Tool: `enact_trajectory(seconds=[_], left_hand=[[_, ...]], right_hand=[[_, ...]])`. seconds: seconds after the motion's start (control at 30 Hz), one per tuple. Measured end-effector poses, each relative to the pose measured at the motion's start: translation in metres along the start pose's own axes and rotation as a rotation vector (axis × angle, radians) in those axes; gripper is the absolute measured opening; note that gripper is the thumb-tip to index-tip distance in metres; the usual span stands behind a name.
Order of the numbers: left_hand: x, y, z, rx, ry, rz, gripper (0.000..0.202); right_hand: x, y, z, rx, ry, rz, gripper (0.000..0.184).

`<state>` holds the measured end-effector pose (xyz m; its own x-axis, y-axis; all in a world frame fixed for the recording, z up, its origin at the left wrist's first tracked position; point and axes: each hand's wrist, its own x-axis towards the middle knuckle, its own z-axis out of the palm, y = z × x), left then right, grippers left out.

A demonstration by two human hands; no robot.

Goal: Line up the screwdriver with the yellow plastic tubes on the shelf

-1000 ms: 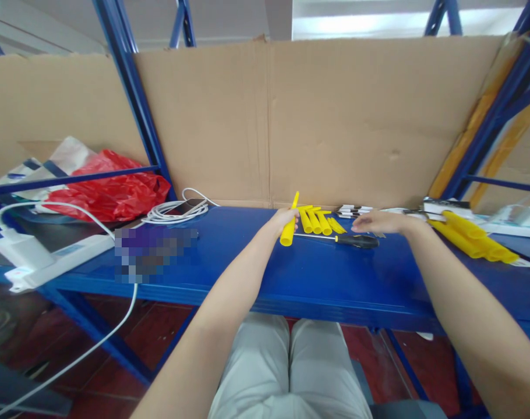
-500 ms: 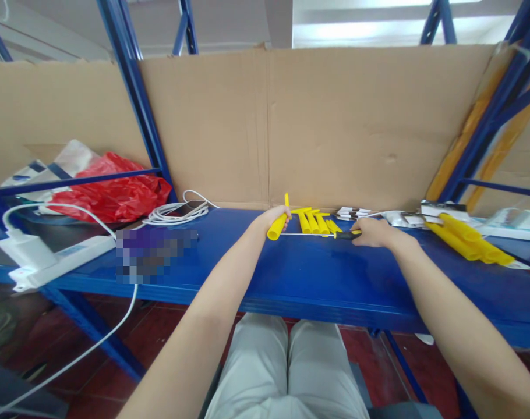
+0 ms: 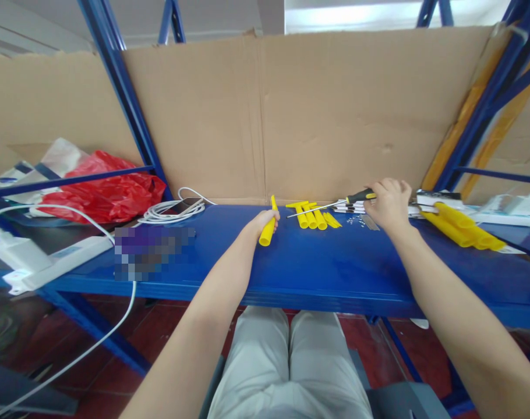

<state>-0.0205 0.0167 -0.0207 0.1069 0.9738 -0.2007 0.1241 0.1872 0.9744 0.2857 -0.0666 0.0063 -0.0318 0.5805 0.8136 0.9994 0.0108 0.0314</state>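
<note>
My left hand (image 3: 265,221) is closed around a yellow plastic handle (image 3: 267,234), its round hollow end toward me and its narrow end sticking up past my fingers. My right hand (image 3: 389,201) grips a screwdriver (image 3: 359,196) by its black and yellow grip. The long metal shaft slopes down to the left, its tip a little right of the held handle and apart from it. Beneath the shaft lie several yellow T-shaped handles (image 3: 311,218) in a row, beside small flat yellow pieces (image 3: 332,220). Tiny screws (image 3: 356,221) and thin metal blades (image 3: 370,222) lie below my right hand.
Yellow tubular handles (image 3: 463,227) are stacked at the right, near small packets. Cardboard (image 3: 335,116) stands along the back of the blue table (image 3: 308,265). At the left are a white power strip (image 3: 68,259), a coiled cable (image 3: 171,212) and a red plastic bag (image 3: 108,189).
My right hand has lifted the screwdriver up and away from the handle in my left hand, tilting it. My left hand has shifted slightly left with its handle. Small screws and blades have come into view.
</note>
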Motion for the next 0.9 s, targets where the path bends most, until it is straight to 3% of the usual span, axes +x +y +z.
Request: enact_trajectory(seconds=[0.37, 0.67, 0.9], left_hand=[[-0.007, 0.002, 0.000, -0.030, -0.163, -0.011, 0.013], [-0.001, 0.008, -0.002, -0.213, -0.304, -0.039, 0.015], [-0.003, 0.010, -0.001, -0.232, -0.297, -0.057, 0.016]], right_hand=[[0.001, 0.008, 0.012, 0.010, 0.122, 0.055, 0.030], [0.000, 0.012, 0.010, 0.003, 0.083, 0.104, 0.030], [-0.001, 0.015, 0.008, -0.021, 0.021, 0.122, 0.031]])
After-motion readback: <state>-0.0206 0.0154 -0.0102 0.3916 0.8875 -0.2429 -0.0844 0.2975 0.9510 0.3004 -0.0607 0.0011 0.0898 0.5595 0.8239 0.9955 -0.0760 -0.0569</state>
